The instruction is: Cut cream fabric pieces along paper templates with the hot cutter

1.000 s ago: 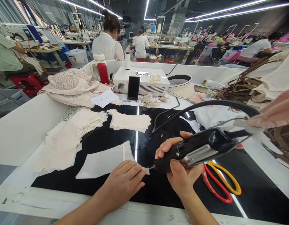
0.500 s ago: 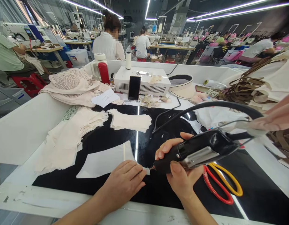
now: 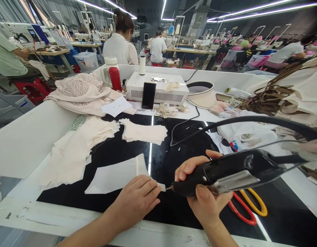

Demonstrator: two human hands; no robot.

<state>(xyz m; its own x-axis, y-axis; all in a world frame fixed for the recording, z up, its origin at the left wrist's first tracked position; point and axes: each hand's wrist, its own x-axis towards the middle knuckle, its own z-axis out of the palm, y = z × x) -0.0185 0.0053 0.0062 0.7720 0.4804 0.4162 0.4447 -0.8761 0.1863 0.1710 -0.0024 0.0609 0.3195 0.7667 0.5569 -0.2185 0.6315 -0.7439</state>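
My left hand (image 3: pixel 139 197) lies flat on the right part of a thin white cut fabric piece (image 3: pixel 110 178), fingers stretched out, pressing it to the black work surface (image 3: pixel 184 212). A pale strip runs across the fabric near its right side. My right hand (image 3: pixel 208 204) is wrapped round a black corded hand tool (image 3: pixel 230 169) with a metal lever along its side. Its thin metal tip points left, just by the narrow fabric end beyond my left fingertips; whether they touch I cannot tell. Scissors (image 3: pixel 242 212) with red and yellow handles lie partly hidden behind the tool.
Cream fabric pieces lie stacked at left (image 3: pixel 73 154) and in a smaller pile (image 3: pixel 145 132) farther back. A white vented box (image 3: pixel 158 92) and a phone (image 3: pixel 148 96) stand behind. The tool's black cable (image 3: pixel 251 120) arches at right. Several people sit at sewing machines beyond.
My right hand and the tool have shifted a little to the right, its tip drawing slightly back from the fabric end. The cable has swung right. My left hand stays on the fabric.
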